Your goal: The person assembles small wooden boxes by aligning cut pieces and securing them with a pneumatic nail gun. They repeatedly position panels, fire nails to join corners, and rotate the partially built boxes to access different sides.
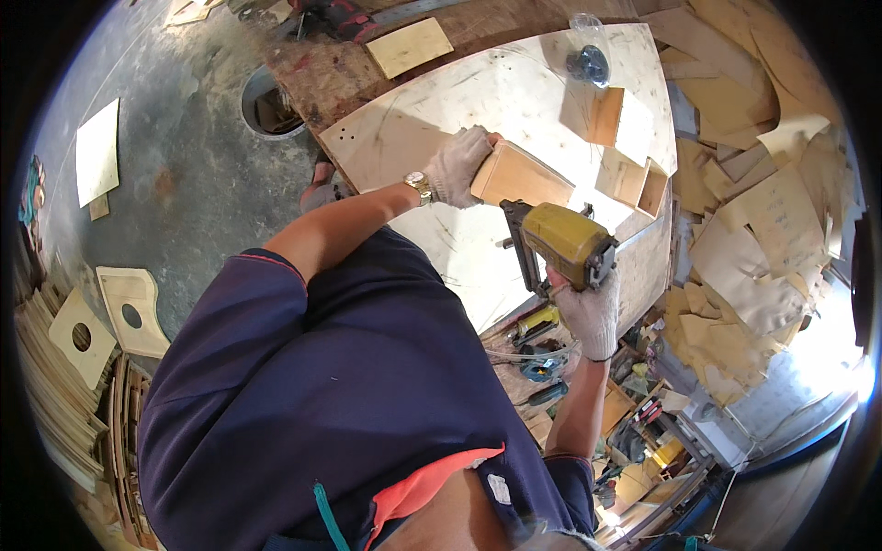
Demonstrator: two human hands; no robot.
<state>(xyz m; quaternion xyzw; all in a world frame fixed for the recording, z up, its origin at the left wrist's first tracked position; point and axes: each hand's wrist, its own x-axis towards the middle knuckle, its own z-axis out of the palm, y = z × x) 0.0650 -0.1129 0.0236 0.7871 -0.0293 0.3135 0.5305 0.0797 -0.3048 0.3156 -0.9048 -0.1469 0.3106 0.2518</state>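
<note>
My left hand [462,167], in a pale work glove with a watch at the wrist, is closed on the left end of a small wooden box [522,174]. The box rests on a large pale board [441,110]. In my gloved right hand [590,317] is a yellow and black nail gun [568,241], gripped by its handle. Its dark front end is close to the near edge of the box; I cannot tell whether they touch. Right of the box lie an open wooden box [650,188] and another small wooden piece [606,117].
Near the board's far edge is a clear plastic container [588,64]. A flat wood panel [410,48] lies beyond the board. Wood offcuts [758,230] are heaped at the right. Tools [542,363] crowd below my right hand. Panels with round holes [131,312] stand at the left.
</note>
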